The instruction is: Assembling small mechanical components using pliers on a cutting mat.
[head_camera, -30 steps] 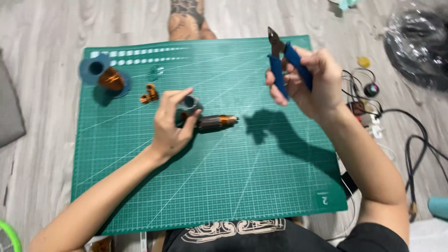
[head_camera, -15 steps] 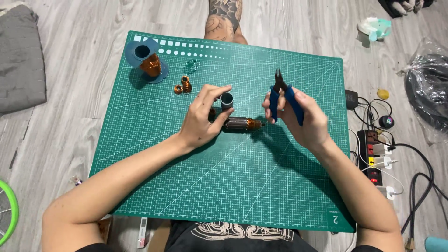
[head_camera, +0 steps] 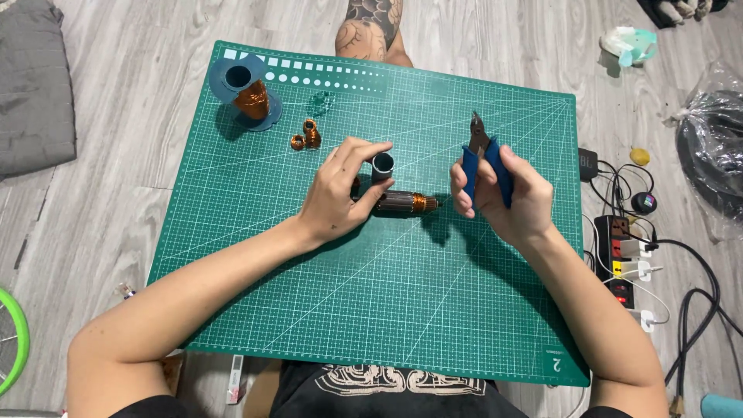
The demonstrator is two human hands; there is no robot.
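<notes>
Pale grey wood-plank floor (head_camera: 139, 116) under a green cutting mat (head_camera: 387, 310).

Left hand (head_camera: 337, 193) pins the copper-wound motor armature (head_camera: 402, 203) on the green gridded cutting mat (head_camera: 371, 310), fingertips on a short grey tube (head_camera: 382, 165). Right hand (head_camera: 507, 197) holds blue-handled cutting pliers (head_camera: 481, 155), tips up, just beside the armature's end. Blue spool of copper wire (head_camera: 246, 91) sits far left.

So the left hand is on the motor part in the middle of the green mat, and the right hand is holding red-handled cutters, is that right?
Not quite: the cutters in the right hand have blue handles, not red, as the head view shows. The rest holds: the left hand is on the motor part in the middle of the green mat.
</notes>
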